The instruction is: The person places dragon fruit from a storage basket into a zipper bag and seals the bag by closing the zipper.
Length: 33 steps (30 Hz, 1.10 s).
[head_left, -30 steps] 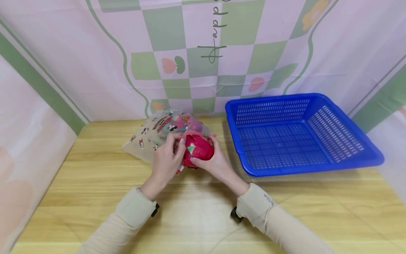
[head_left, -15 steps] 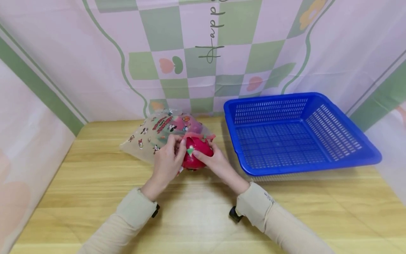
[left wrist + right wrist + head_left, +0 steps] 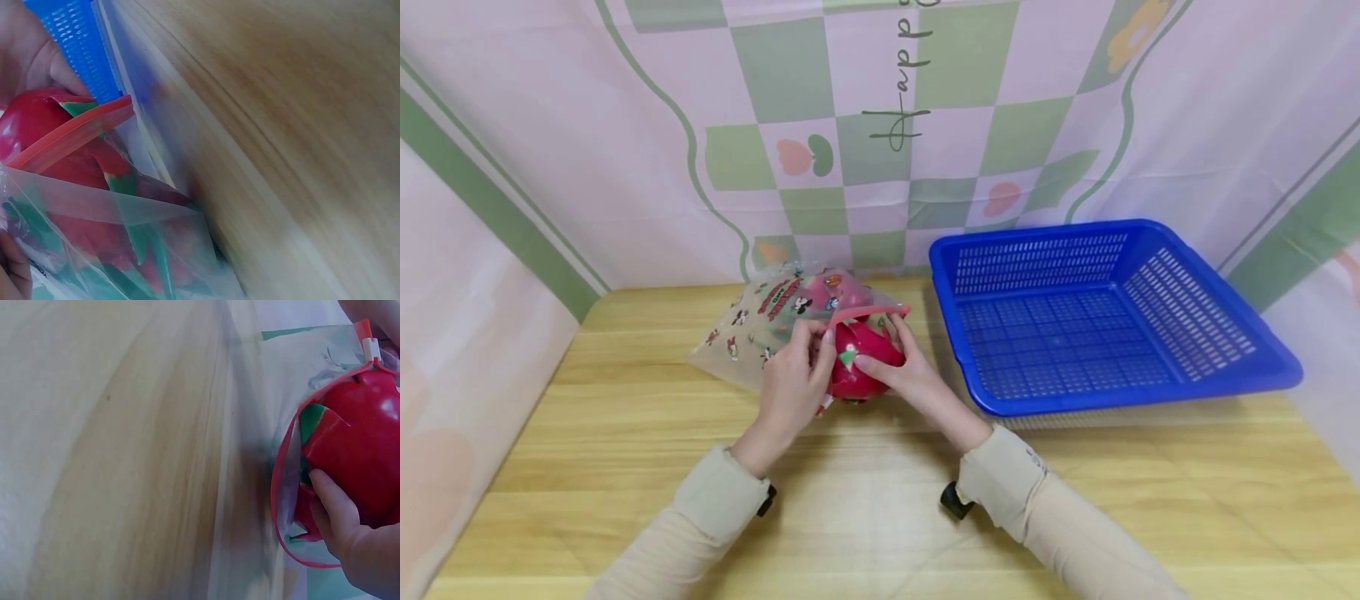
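A red dragon fruit point(image 3: 872, 377) with green-tipped scales sits at the mouth of a translucent zip bag point(image 3: 739, 343) printed with cartoon figures. My right hand point(image 3: 919, 382) grips the fruit from the right, thumb across its front. At the left of the mouth, my left hand point(image 3: 793, 377) pinches the bag's edge. The red zip strip point(image 3: 874, 312) arches over the fruit; its white slider point(image 3: 371, 349) shows in the right wrist view. More red and green fruit shapes lie inside the bag, blurred by the plastic point(image 3: 94, 200) in the left wrist view.
A blue slotted basket point(image 3: 1075, 333) stands to the right on the wooden table point(image 3: 625, 467), with nothing visible in it. Behind the table hangs a checked curtain point(image 3: 880, 125), close to the bag's far side.
The red zip strip has straightened and spread over the fruit, reaching toward my right fingers. The bag's print has shifted slightly left. Both hands and the fruit have hardly moved.
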Each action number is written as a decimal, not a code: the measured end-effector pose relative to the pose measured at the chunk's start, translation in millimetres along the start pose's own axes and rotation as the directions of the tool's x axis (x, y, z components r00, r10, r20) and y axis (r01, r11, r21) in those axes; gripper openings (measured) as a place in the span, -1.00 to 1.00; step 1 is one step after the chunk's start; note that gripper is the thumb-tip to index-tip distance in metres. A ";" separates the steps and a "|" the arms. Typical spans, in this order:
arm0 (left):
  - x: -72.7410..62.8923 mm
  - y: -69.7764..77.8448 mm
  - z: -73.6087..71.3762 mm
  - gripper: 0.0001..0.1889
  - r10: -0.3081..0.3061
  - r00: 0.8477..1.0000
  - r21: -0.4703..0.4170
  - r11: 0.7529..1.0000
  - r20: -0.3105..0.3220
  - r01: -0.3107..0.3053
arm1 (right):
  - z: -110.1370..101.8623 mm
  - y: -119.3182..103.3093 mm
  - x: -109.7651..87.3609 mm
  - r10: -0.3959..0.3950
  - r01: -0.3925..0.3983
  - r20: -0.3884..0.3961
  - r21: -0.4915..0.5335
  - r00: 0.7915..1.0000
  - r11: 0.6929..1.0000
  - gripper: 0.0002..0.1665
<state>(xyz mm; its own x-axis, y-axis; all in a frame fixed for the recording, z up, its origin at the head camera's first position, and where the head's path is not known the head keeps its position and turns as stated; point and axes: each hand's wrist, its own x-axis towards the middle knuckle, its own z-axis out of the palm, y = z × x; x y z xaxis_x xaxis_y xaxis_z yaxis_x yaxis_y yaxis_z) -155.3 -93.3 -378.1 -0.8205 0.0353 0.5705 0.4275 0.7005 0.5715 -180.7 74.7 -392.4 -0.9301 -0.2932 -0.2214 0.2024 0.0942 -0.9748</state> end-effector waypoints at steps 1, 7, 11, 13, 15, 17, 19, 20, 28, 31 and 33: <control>0.0 0.5 -0.2 -0.87 -0.001 1.000 0.002 1.000 0.004 0.001 | 0.2 0.2 0.0 -0.001 0.001 -0.006 -0.003 1.000 1.000 0.06; 0.5 1.3 -0.4 -0.90 0.031 0.999 0.014 0.999 -0.016 -0.031 | 3.1 2.2 -0.5 0.008 -0.009 -0.082 -0.006 0.997 1.000 0.04; 0.6 0.9 -1.0 -0.91 0.047 0.998 0.015 0.999 -0.038 -0.046 | 3.3 4.8 -1.3 0.019 -0.020 -0.081 -0.001 0.997 1.000 -0.14; 0.8 0.7 -2.0 -0.90 0.038 0.998 0.012 0.999 -0.040 -0.037 | 2.4 6.1 -1.5 0.005 -0.004 -0.052 0.012 0.999 1.000 -0.23; 0.6 0.7 -3.0 -0.89 0.030 0.999 0.020 0.999 -0.036 -0.030 | 1.4 7.2 -1.2 -0.011 0.012 -0.021 0.048 1.000 0.999 -0.27; 0.4 0.9 -3.8 -0.87 0.035 0.999 0.026 0.999 -0.028 -0.035 | 0.2 7.8 -0.4 -0.029 0.027 0.015 0.111 0.999 0.993 -0.28; -0.3 0.9 -3.5 -0.87 0.047 0.999 0.038 0.998 -0.021 -0.046 | -0.7 8.0 0.5 -0.028 0.020 0.047 0.176 0.998 0.984 -0.29; -0.7 1.0 -3.2 -0.88 0.055 0.998 0.045 0.998 -0.020 -0.054 | -0.9 8.0 0.7 -0.023 0.012 0.058 0.189 0.998 0.982 -0.28; -1.2 2.9 0.2 -0.89 0.103 0.994 0.050 0.994 -0.032 -0.102 | 1.0 2.0 -0.1 0.024 -0.037 0.088 0.145 0.996 0.989 -0.24; -1.5 3.1 1.3 -0.89 0.104 0.994 0.045 0.994 -0.041 -0.102 | 2.9 0.1 0.7 0.025 -0.037 0.085 0.146 0.996 0.989 -0.24; -1.5 3.0 1.9 -0.89 0.102 0.994 0.041 0.994 -0.046 -0.100 | 3.4 0.5 1.5 0.025 -0.035 0.074 0.142 0.997 0.989 -0.25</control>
<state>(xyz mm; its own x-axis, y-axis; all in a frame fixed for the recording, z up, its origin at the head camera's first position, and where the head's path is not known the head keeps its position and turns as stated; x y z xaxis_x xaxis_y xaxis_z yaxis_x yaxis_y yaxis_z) -153.4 -89.9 -378.3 -0.7544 0.0732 0.6524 0.4913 0.7221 0.4871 -180.9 71.1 -393.3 -0.8995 -0.3604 -0.2471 0.2765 -0.0315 -0.9605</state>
